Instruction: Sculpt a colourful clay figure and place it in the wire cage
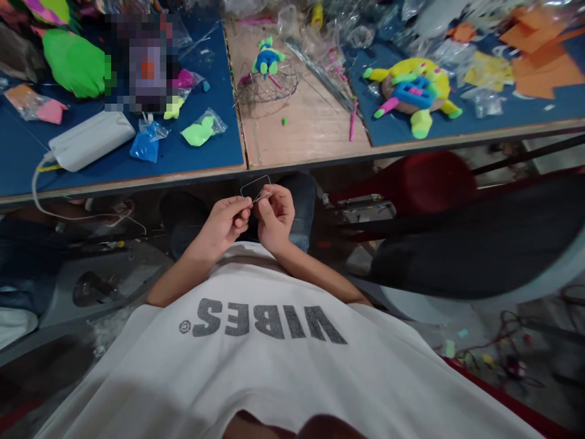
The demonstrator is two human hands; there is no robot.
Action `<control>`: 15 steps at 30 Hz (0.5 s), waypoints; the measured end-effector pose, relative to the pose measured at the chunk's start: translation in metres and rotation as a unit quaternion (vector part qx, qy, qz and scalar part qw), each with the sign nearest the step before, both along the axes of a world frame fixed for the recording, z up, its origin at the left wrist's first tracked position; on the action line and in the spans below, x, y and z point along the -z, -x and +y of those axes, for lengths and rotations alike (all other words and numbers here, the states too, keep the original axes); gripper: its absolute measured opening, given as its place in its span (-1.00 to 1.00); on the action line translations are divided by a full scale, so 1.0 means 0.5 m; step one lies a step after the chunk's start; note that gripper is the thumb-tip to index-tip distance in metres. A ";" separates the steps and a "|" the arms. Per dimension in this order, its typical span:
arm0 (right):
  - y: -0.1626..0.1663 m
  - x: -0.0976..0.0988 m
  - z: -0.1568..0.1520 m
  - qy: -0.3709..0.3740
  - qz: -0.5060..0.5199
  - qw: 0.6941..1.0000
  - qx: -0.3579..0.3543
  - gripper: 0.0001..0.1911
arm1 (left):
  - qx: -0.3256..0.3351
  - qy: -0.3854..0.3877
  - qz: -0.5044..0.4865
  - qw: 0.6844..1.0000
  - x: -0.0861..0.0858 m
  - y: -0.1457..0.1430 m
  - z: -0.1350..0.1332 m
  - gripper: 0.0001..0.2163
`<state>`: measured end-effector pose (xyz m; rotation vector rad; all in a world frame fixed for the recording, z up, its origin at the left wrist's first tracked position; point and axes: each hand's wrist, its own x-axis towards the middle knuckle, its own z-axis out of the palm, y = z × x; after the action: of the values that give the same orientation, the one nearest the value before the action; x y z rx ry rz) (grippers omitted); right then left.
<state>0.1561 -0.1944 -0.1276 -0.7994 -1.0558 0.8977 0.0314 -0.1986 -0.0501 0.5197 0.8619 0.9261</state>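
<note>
A thin metal wire (256, 182), bent into a small loop, sticks up between both hands just below the table's front edge. My left hand (225, 222) is closed, its fingertips pinching the wire's lower end. Touching it on the right, my right hand (275, 216) is closed in a pinch on the same wire. Both hands are held over my lap, above my white shirt.
The table (301, 131) ahead carries a blue mat, a wire-frame dome (267, 88) with a small blue-green clay figure, a yellow clay toy (414, 91), bags of coloured clay (201, 129), a white box (91, 140) with a cable, and orange paper. A red stool (425, 180) stands to the right.
</note>
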 end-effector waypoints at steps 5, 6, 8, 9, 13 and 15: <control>-0.054 0.010 0.030 -0.195 -0.191 0.960 0.070 -0.71 | 0.009 0.052 -0.053 0.997 -0.003 0.007 -0.001 -0.72; -0.063 0.009 0.034 -0.218 -0.227 0.946 0.077 -0.67 | 0.011 0.055 -0.060 0.997 -0.002 0.007 -0.001 -0.73; -0.078 0.008 0.041 -0.248 -0.270 0.926 0.089 -0.66 | 0.016 0.059 -0.068 0.996 0.000 0.008 -0.002 -0.73; -0.083 0.008 0.044 -0.253 -0.275 0.923 0.091 -0.67 | 0.016 0.056 -0.067 0.996 0.001 0.007 -0.002 -0.73; -0.091 0.013 0.051 -0.202 -0.248 0.945 0.070 -0.79 | -0.011 -0.002 -0.013 1.000 0.009 0.002 -0.002 -0.65; -0.087 0.017 0.049 -0.155 -0.239 0.956 0.063 -0.84 | -0.033 -0.044 0.031 0.998 0.013 -0.002 -0.004 -0.62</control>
<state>0.1994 -0.1701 -0.1361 -0.8246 -1.5075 0.4165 0.0324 -0.2003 -0.0568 0.6016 0.9024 1.0149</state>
